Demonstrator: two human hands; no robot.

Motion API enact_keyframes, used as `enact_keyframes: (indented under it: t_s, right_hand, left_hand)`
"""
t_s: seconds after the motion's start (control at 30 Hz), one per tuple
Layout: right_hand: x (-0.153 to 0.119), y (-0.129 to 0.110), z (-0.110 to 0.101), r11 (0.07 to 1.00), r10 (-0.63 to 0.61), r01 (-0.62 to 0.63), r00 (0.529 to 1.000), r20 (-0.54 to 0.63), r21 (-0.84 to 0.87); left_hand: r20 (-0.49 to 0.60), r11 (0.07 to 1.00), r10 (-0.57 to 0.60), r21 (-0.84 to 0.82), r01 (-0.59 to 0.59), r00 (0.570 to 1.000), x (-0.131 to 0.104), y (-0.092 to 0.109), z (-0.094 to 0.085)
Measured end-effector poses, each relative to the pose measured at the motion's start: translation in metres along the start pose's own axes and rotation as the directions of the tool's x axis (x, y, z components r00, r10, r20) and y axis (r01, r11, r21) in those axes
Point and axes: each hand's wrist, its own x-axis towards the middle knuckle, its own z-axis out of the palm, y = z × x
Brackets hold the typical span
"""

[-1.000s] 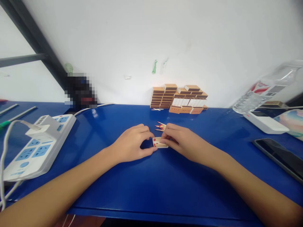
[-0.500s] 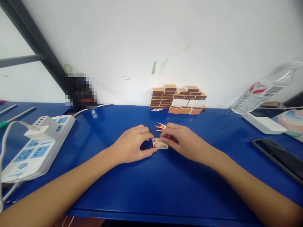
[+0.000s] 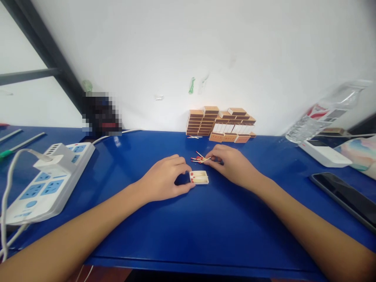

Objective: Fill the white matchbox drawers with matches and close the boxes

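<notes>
A small white matchbox tray (image 3: pixel 199 178) with several red-tipped matches in it lies on the blue table. My left hand (image 3: pixel 167 178) holds the tray's left end between thumb and fingers. Just behind the tray is a loose heap of matches (image 3: pixel 200 158). My right hand (image 3: pixel 227 159) is at the right side of this heap, its thumb and fingertips closed on a match at the heap's edge.
Stacked matchboxes (image 3: pixel 202 122) stand against the wall, with a few matches in front. A white power strip (image 3: pixel 44 188) with cables is at left. On the right are a tilted plastic bottle (image 3: pixel 320 113), a white device (image 3: pixel 324 154) and a phone (image 3: pixel 346 197).
My right hand has moved from the tray back and slightly right to the match heap, uncovering the matches in the tray. My left hand has stayed at the tray.
</notes>
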Motion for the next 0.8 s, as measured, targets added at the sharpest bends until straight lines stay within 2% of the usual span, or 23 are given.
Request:
enact_keyframes:
  t_s: [0.27, 0.47, 0.63, 0.73, 0.8]
  right_hand:
    - [-0.002, 0.007, -0.006, 0.999, -0.020, 0.019, 1.000, -0.008, -0.049]
    - [-0.003, -0.001, -0.017, 1.000, 0.003, -0.003, 0.994, -0.106, -0.001]
    - [-0.005, -0.027, -0.016, 0.980, 0.020, 0.000, 0.995, -0.096, 0.200]
    - [-0.007, -0.044, -0.011, 0.919, 0.060, -0.038, 0.997, -0.042, 0.393]
    - [-0.008, -0.051, -0.006, 0.885, 0.085, -0.072, 0.996, -0.006, 0.460]
  left_hand:
    - [-0.014, 1.000, 0.001, 0.007, -0.001, 1.000, 0.000, -0.002, 0.001]
    - [-0.015, 1.000, 0.010, 0.006, -0.010, 1.000, -0.001, -0.005, 0.002]
    - [-0.020, 1.000, 0.006, 0.009, -0.006, 1.000, 0.000, -0.006, 0.003]
    - [-0.030, 0.999, 0.019, 0.028, -0.018, 0.999, 0.000, -0.006, 0.003]
    - [-0.027, 0.999, 0.027, 0.043, -0.026, 0.999, 0.000, -0.006, 0.003]
